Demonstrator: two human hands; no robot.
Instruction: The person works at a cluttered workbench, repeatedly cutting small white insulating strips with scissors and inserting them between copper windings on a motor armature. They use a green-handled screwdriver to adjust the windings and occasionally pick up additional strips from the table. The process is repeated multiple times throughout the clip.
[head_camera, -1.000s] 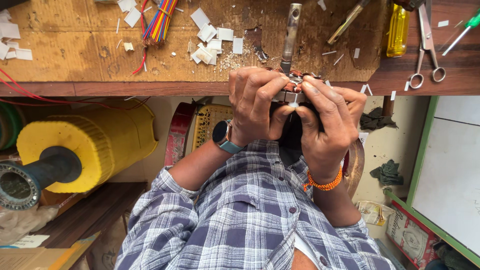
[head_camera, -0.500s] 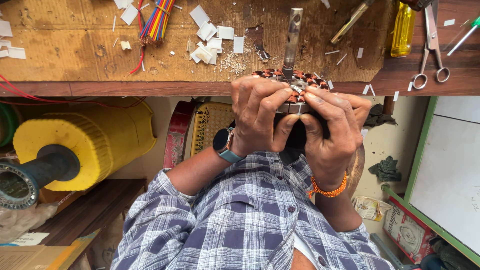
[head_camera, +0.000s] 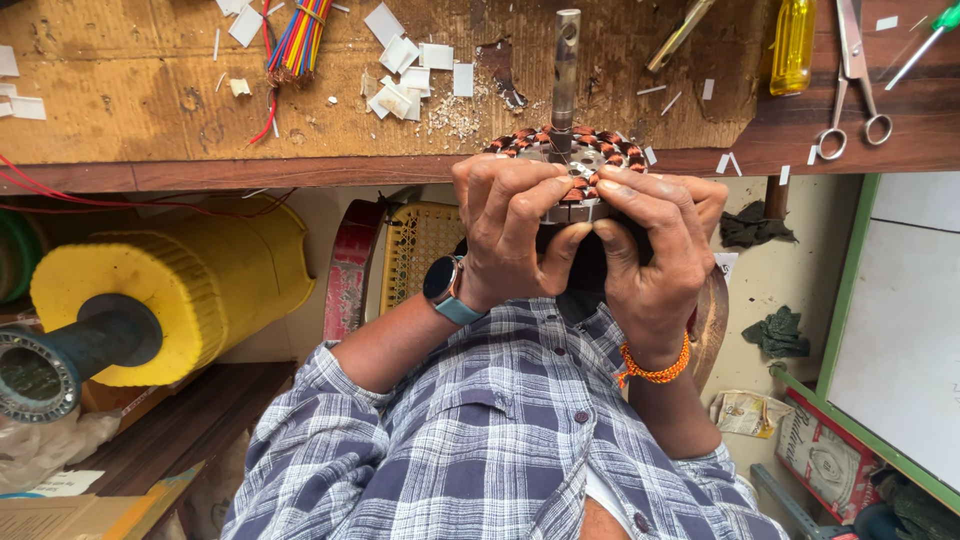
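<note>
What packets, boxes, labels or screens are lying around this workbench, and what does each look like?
Smartwatch: on the left wrist, dark square screen, teal strap.
Printed carton: on the floor at lower right, flat, red and white.
Crumpled paper packet: floor just left of that carton, tan with print.
Cardboard box: bottom left corner, brown.
White paper slip: lying by that box, small, rectangular.

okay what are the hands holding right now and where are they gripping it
Both the left hand and right hand clasp a copper-wound motor core around its rim, its shaft pointing away.
</note>
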